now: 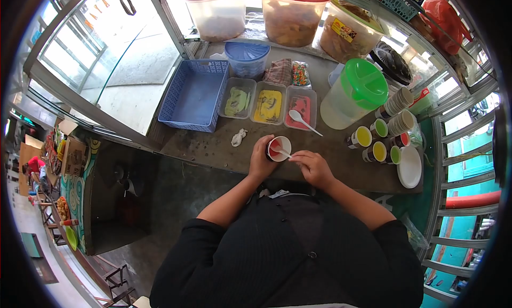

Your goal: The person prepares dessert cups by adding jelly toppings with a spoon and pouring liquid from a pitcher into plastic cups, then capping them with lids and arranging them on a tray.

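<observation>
From the head camera, the left hand (pixel 262 159) grasps a paper cup (pixel 279 148) of red filling at the near edge of the counter (pixel 213 150). The right hand (pixel 313 168) pinches the handle of a white plastic spoon (pixel 282 151) whose tip is in that cup. Beyond them stand three open tubs, green (pixel 237 98), yellow (pixel 268 103) and red (pixel 301 108), with a second spoon (pixel 305 122) lying across the red one. Filled cups (pixel 379 151) and a white plate (pixel 409 167) sit to the right.
</observation>
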Demonstrator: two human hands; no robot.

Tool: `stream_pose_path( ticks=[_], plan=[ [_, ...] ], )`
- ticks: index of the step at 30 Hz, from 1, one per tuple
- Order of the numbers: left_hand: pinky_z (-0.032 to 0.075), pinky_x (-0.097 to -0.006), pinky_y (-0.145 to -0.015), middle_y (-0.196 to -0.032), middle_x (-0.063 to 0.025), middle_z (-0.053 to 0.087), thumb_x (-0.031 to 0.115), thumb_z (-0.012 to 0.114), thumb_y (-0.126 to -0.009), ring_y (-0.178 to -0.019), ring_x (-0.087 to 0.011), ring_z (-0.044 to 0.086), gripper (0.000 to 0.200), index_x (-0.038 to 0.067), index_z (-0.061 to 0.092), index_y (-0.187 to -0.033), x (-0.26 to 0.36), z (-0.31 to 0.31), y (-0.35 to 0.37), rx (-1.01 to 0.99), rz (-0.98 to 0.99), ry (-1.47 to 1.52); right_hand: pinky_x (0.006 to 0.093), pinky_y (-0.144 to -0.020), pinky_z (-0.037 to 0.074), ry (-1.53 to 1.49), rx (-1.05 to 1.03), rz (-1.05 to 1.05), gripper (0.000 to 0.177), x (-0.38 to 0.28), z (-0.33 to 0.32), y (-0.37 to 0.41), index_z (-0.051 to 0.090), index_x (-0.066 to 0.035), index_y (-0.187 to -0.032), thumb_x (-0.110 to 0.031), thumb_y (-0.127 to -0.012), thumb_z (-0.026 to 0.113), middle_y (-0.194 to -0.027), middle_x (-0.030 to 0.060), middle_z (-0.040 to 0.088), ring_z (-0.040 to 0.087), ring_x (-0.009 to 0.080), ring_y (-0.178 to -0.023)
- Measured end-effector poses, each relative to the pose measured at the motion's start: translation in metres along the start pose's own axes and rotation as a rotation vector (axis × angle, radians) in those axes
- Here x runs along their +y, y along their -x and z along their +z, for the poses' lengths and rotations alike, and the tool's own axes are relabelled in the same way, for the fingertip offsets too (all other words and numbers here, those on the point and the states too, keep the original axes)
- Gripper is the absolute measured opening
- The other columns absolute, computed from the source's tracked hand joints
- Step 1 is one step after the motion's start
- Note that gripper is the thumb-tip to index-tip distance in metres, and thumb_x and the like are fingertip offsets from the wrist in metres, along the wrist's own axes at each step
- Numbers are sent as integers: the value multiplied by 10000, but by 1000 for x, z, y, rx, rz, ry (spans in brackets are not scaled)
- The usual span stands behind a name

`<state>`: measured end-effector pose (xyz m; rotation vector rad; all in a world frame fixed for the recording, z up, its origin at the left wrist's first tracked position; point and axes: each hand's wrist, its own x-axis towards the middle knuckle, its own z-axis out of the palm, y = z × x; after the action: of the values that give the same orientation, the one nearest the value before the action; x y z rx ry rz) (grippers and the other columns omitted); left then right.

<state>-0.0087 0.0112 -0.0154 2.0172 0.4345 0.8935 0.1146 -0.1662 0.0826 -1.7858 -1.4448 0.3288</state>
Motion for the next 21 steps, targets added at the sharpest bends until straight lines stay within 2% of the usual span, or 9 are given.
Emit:
stream_pose_path(
  ticks=[5, 8, 17, 20, 21],
  plan=[
    [472, -419, -1050, -1315, -133, 603, 51, 880, -658, -1244, -342, 577, 764, 78, 518, -1330, 0, 0, 0, -4, -3, -13, 276, -770, 530, -415, 172, 385, 199, 16, 14, 9, 713, -40, -1160, -69, -991, 612, -1029, 97, 729, 729, 178, -892],
    [474, -419, -1046, -1308, -134, 604, 48, 876, -662, -1240, -342, 578, 761, 77, 518, -1332, -1, 1, 0, -7, -23, -16, 263, -763, 525, -520, 162, 498, 208, 26, 10, 7, 705, -13, -1167, -117, -1028, 591, -1003, 81, 734, 727, 145, -891],
    [475, -416, -1045, -1301, -138, 602, 73, 882, -658, -1231, -340, 583, 772, 78, 517, -1338, -1, -1, 1, -14, -54, -33, 267, -768, 531, -417, 185, 437, 183, 21, -2, 1, 726, -31, -1130, -111, -1012, 610, -984, 78, 729, 727, 149, -880],
    [474, -417, -1048, -1302, -138, 602, 77, 884, -655, -1234, -342, 583, 776, 78, 516, -1338, -3, 0, 1, -14, -49, -17, 297, -781, 521, -290, 151, 278, 206, 14, -3, -1, 736, -67, -1112, -44, -942, 621, -1021, 62, 716, 717, 168, -900],
    [473, -418, -1049, -1302, -138, 602, 78, 884, -654, -1235, -343, 582, 777, 78, 516, -1338, -4, 1, 1, -14, -48, -11, 311, -797, 513, -111, 86, 151, 240, 8, -7, -4, 735, -77, -1113, -25, -906, 625, -1049, 55, 711, 708, 179, -914]
  ],
)
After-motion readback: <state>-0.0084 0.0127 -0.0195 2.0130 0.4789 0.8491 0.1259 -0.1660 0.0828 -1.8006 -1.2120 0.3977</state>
